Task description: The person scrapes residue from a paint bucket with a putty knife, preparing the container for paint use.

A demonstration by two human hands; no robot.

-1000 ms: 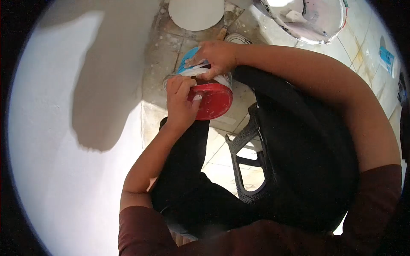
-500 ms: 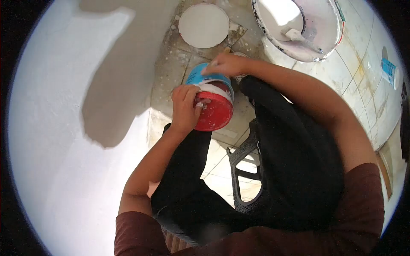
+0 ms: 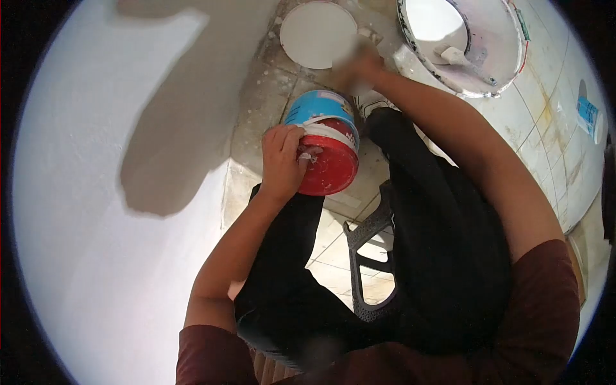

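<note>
My left hand [image 3: 280,160] grips the edge of a small paint bucket [image 3: 319,108], its fingers curled over the near end. The bucket is tilted, with a red round end [image 3: 330,168] facing me, a blue printed side and a white band smeared with paint. My right hand [image 3: 360,67] is off the bucket, beyond it and beside the white round disc [image 3: 318,34] on the floor. Motion smears its fingers, so whether they hold anything does not show.
A large paint-stained tub [image 3: 507,45] stands at the upper right, with a paintbrush [image 3: 457,56] inside. A blue-and-white cup [image 3: 587,115] lies farther right. Between my legs is a black plastic frame [image 3: 354,269]. A white wall [image 3: 83,244] rises on the left.
My right hand has left the blue side of the bucket and moved away from me towards the white disc. The left hand keeps its grip on the bucket.
</note>
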